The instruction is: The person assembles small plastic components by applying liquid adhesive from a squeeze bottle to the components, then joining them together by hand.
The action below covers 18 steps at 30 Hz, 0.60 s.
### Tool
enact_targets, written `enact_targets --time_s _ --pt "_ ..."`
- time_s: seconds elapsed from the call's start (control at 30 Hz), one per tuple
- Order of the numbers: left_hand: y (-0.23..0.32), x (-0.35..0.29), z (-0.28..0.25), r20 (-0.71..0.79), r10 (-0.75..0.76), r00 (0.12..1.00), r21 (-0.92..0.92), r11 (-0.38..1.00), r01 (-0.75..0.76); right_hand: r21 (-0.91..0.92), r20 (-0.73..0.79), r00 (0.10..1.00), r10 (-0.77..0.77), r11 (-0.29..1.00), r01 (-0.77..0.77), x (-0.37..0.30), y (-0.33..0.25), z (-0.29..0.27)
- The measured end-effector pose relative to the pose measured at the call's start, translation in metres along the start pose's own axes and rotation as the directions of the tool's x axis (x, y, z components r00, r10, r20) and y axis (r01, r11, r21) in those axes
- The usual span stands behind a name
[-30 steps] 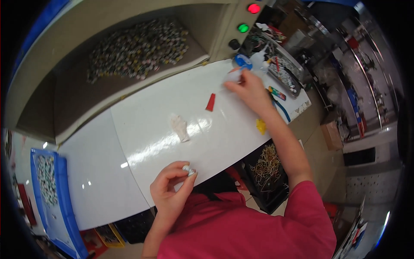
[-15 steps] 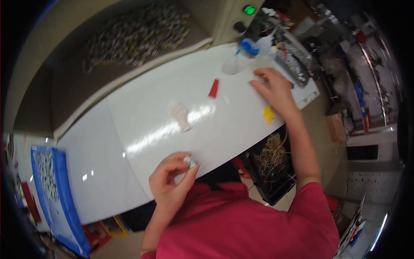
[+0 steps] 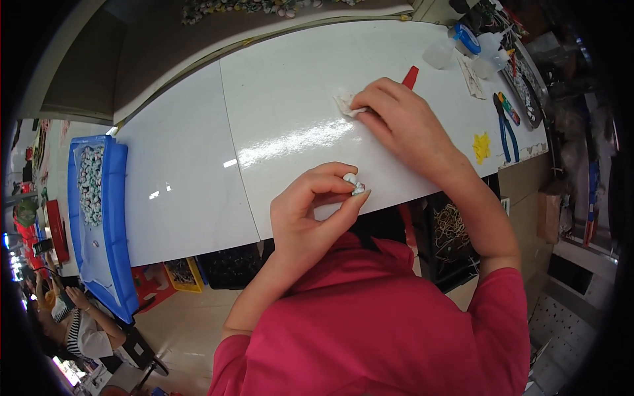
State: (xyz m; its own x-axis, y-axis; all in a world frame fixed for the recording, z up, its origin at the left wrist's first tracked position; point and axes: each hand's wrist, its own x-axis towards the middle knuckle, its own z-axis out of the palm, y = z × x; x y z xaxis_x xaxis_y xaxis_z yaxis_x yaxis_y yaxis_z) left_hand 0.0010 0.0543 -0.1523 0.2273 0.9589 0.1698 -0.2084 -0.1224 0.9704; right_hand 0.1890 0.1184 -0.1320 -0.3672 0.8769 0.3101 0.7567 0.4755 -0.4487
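My left hand (image 3: 300,208) is near the table's front edge, thumb and fingers closed on a small white and silvery piece (image 3: 355,185) whose exact kind I cannot make out. Farther up and to the right, my right hand (image 3: 413,125) pinches the edge of a crumpled white tissue (image 3: 343,103) on the glossy white table (image 3: 284,86). A red tapered piece (image 3: 411,77) pokes out just behind the right hand's knuckles; its lower part is hidden.
Blue-handled pliers (image 3: 508,135) and a yellow scrap (image 3: 481,147) lie on the right. Squeeze bottles (image 3: 438,53) stand at the far right. A blue tray (image 3: 117,218) of small pieces is on the left; another person (image 3: 82,327) sits beyond it. A dark bin (image 3: 432,254) holds tangled strands.
My right hand has left the table's right end and come left to the tissue, uncovering the pliers. My left hand keeps its pinch on the small piece. The whole view has shifted.
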Motion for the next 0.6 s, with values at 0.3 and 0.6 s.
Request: enact_targets --time_s 0.3,0.6 --pt "-0.003 -0.006 -0.021 0.053 0.054 0.997 0.122 0.991 -0.06 0.313 0.177 0.961 -0.213 0.938 0.15 -0.028 -0.057 -0.037" --pt "-0.002 -0.002 -0.005 -0.024 -0.028 0.999 -0.067 0.997 0.026 0.021 0.253 0.963 -0.091 0.996 0.089 -0.042 -0.011 -0.046"
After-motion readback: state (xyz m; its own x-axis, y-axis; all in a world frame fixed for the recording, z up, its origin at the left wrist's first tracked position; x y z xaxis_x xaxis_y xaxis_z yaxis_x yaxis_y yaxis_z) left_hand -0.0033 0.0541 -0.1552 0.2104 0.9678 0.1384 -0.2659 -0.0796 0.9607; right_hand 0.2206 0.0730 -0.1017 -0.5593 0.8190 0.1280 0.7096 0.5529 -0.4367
